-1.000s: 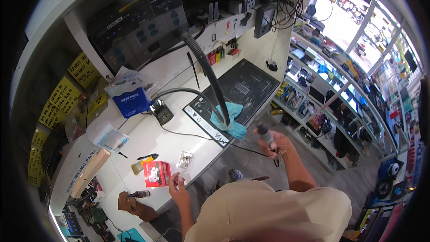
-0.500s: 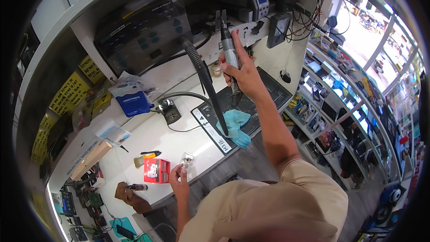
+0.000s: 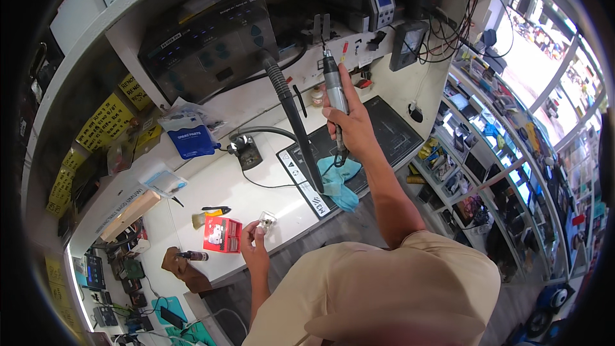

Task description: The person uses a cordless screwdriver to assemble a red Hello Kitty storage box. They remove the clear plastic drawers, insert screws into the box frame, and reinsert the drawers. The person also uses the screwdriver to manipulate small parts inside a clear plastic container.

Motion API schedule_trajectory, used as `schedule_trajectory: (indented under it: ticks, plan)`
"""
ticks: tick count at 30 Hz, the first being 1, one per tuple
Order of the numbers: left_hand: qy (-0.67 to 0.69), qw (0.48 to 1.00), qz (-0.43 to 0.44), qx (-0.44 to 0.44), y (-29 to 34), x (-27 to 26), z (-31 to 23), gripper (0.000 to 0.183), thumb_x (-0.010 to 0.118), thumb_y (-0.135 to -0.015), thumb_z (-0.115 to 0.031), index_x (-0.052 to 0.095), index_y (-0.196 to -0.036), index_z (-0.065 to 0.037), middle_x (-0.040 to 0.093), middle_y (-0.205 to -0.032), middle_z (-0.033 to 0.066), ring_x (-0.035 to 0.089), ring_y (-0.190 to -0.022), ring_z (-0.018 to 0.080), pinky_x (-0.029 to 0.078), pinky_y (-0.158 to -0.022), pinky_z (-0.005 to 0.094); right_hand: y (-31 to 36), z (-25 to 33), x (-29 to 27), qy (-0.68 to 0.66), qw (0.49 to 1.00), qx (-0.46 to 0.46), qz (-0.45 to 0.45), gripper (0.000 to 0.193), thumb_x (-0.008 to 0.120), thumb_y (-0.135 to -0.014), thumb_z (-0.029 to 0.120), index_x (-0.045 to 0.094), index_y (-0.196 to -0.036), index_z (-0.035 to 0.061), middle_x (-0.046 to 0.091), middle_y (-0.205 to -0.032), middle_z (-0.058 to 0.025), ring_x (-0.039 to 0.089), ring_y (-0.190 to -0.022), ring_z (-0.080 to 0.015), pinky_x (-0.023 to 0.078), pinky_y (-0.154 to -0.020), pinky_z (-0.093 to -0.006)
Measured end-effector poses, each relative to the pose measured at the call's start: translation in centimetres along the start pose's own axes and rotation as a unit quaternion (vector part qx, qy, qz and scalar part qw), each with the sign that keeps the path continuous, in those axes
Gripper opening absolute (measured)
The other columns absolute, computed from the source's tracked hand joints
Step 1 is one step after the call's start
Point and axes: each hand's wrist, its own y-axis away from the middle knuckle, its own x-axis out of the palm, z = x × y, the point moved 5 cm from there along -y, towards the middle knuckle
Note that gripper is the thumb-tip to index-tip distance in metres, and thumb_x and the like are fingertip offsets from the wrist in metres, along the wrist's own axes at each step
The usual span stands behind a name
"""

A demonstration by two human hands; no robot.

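My right hand [image 3: 353,125] is wrapped round a grey and black pen-shaped rotary tool [image 3: 335,86], its metal nose pointing away from me. Just beyond the nose a two-pronged bracket [image 3: 321,27] juts from the wall. The tool's rear end hangs over a light-blue cloth [image 3: 341,186] on a black work mat [image 3: 384,129]. At the white bench's near edge, my left hand [image 3: 255,249] pinches a small clear plastic case [image 3: 267,220] with small pieces in it; their kind is too small to tell. Beside that hand stands a red box with a cartoon print [image 3: 221,235].
A black flexible hose [image 3: 293,115] arches down to the mat. Left of it are a soldering-iron stand [image 3: 245,152], a blue packet [image 3: 190,141], a brush [image 3: 198,220] and a dark bottle [image 3: 194,255]. Shelves of goods [image 3: 493,173] stand on the right.
My right hand has drawn the rotary tool back toward me, away from the two-pronged bracket, so its metal nose now shows. My left hand stays at the clear case.
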Motion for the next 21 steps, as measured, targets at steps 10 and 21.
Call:
schedule_trajectory:
  ticks: [10, 21]
  plan:
    - [-0.013, 0.997, -0.064, -0.050, 0.9, -1.7, 2.7, 0.027, 0.066, -0.109, -0.020, 0.071, -0.126, -0.001, 0.070, -0.102, 0.0048, 0.064, -0.093, 0.0122, 0.052, -0.087, 0.0304, -0.9, -5.7, -1.1, -0.007, 0.999, -0.037, -0.001, 0.099, 0.059, -0.097, -0.002, 0.009, -0.179, 0.0213, 0.058, -0.105, -0.0063, 0.055, -0.071, -0.0103, 0.051, -0.062, -0.0269]
    - [-0.146, 0.981, -0.116, -0.051, 0.4, -4.7, 7.1, 0.032, 0.072, -0.106, -0.025, 0.071, -0.125, 0.001, 0.071, -0.111, 0.0128, 0.064, -0.103, 0.0216, 0.052, -0.095, 0.0380, 10.8, -17.9, -8.7, -0.060, 0.996, 0.046, -0.042, 0.056, 0.068, -0.106, 0.025, 0.046, -0.152, 0.0004, 0.060, -0.093, -0.0049, 0.059, -0.067, -0.0120, 0.051, -0.059, -0.0281]
